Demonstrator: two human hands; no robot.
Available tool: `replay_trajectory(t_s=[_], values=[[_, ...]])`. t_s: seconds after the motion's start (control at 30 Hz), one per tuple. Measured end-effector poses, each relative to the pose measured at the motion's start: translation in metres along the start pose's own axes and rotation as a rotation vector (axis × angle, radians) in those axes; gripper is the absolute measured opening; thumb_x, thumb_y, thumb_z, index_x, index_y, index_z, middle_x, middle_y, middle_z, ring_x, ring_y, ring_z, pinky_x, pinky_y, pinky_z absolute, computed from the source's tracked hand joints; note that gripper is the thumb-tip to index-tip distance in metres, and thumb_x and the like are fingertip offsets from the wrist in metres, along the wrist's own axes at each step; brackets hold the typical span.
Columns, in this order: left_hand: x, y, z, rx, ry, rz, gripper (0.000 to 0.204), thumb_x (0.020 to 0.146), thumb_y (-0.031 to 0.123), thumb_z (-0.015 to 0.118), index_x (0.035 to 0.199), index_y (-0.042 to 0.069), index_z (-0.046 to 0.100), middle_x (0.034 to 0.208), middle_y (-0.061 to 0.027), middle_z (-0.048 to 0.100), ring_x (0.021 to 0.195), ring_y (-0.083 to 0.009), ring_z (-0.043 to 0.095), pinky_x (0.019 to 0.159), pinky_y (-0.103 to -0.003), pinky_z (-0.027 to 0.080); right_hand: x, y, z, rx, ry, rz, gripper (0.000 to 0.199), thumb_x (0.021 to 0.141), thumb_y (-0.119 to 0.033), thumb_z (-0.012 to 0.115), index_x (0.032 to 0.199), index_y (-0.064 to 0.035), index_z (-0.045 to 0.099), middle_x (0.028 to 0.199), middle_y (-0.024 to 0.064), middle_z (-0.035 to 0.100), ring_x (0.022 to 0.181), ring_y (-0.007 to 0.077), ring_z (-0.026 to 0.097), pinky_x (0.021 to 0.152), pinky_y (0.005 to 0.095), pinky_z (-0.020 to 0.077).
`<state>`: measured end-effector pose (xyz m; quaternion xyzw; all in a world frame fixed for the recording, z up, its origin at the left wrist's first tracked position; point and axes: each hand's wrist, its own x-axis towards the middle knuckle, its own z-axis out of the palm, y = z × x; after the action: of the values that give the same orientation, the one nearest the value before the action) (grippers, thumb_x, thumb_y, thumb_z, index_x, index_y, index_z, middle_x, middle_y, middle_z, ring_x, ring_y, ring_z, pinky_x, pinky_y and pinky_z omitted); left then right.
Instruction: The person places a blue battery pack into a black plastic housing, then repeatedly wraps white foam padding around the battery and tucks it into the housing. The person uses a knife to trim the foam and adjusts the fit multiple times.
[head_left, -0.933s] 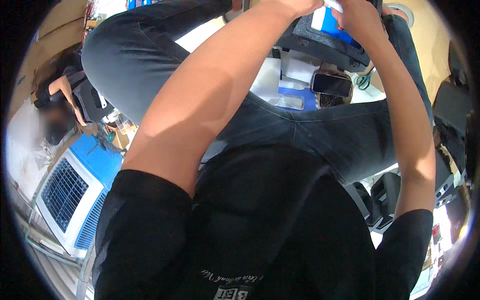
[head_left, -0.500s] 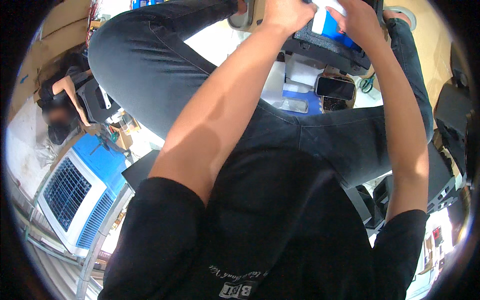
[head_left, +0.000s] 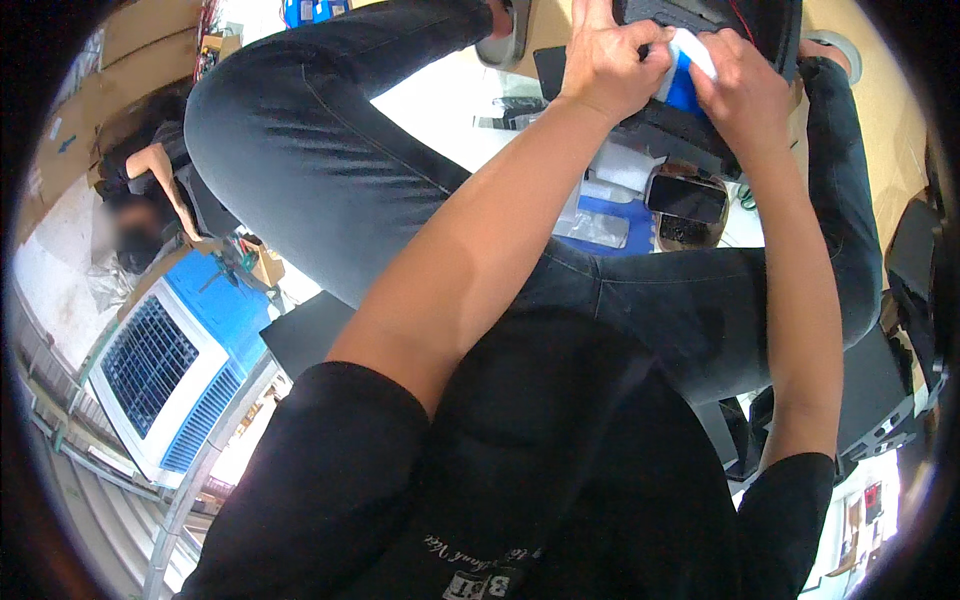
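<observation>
My left hand (head_left: 608, 62) and my right hand (head_left: 738, 88) meet at the top of the view, both gripping a small blue and white object (head_left: 686, 72) between them. The object rests against a black device (head_left: 720, 25) just beyond my fingers. Most of the object is hidden by my fingers. My forearms reach up over my legs in dark jeans (head_left: 330, 180).
A dark phone (head_left: 686, 197) lies below my hands, beside a blue sheet and clear plastic bags (head_left: 600, 225). Another person (head_left: 150, 190) in black crouches at the left. A white and blue grilled appliance (head_left: 160, 370) stands at the lower left. Brown cardboard (head_left: 890, 130) lies at the right.
The view has tilted so my hands sit lower in the picture. Both hands stay closed on the blue and white object against the black device.
</observation>
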<state>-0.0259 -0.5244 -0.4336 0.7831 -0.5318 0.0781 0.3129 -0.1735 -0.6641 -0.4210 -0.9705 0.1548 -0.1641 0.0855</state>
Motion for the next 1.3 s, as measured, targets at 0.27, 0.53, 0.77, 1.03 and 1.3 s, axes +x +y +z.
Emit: replay_trajectory(t_s=[0.27,0.53,0.77,1.03,1.3], values=[[0.002,0.004,-0.01,-0.239,-0.05,-0.095,0.02,0.085,0.013,0.071,0.103,0.006,0.072,0.145,-0.0308,0.05,0.131,-0.048,0.051,0.112,-0.06,0.04,0.01,-0.026,0.011,-0.102,0.025,0.07,0.027,0.082,-0.022,0.078,0.104,-0.0114,0.068,0.096,0.0036,0.066,0.092,0.025,0.07,0.072,0.038,0.0588],[-0.013,0.029,-0.031,0.108,-0.374,-0.114,0.039,0.094,0.021,0.058,0.128,0.006,0.071,0.169,-0.0195,0.027,0.153,-0.0446,0.031,0.114,-0.083,0.015,0.009,-0.025,0.015,-0.134,0.069,0.091,0.027,0.08,-0.026,0.079,0.101,-0.0161,0.066,0.094,0.0007,0.068,0.086,0.0213,0.07,0.064,0.0373,0.0575],[0.014,0.038,-0.043,0.15,-0.622,-0.148,0.042,0.097,0.024,0.048,0.122,0.001,0.073,0.171,-0.0162,0.026,0.159,-0.0447,0.014,0.114,-0.085,0.003,0.012,-0.026,0.011,-0.107,0.066,0.065,0.025,0.081,-0.028,0.079,0.096,-0.0153,0.063,0.089,0.0009,0.065,0.085,0.0221,0.069,0.065,0.0383,0.0575],[-0.004,0.037,-0.031,0.158,-0.478,-0.18,0.05,0.102,0.023,0.043,0.144,0.0,0.058,0.176,-0.0133,0.011,0.16,-0.0452,0.009,0.114,-0.085,0.003,0.008,-0.019,0.013,-0.107,0.075,0.044,0.021,0.085,-0.03,0.077,0.096,-0.0166,0.063,0.09,0.0002,0.065,0.085,0.0229,0.069,0.065,0.0385,0.0574],[0.015,0.04,-0.04,0.158,-0.617,-0.183,0.055,0.094,0.039,0.055,0.137,0.005,0.067,0.174,-0.0191,0.015,0.159,-0.0478,0.009,0.113,-0.086,0.001,0.001,-0.001,0.008,0.106,0.099,-0.04,0.039,0.085,-0.024,0.079,0.123,-0.0196,0.07,0.103,0.002,0.072,0.093,0.0243,0.072,0.076,0.0351,0.0588]])
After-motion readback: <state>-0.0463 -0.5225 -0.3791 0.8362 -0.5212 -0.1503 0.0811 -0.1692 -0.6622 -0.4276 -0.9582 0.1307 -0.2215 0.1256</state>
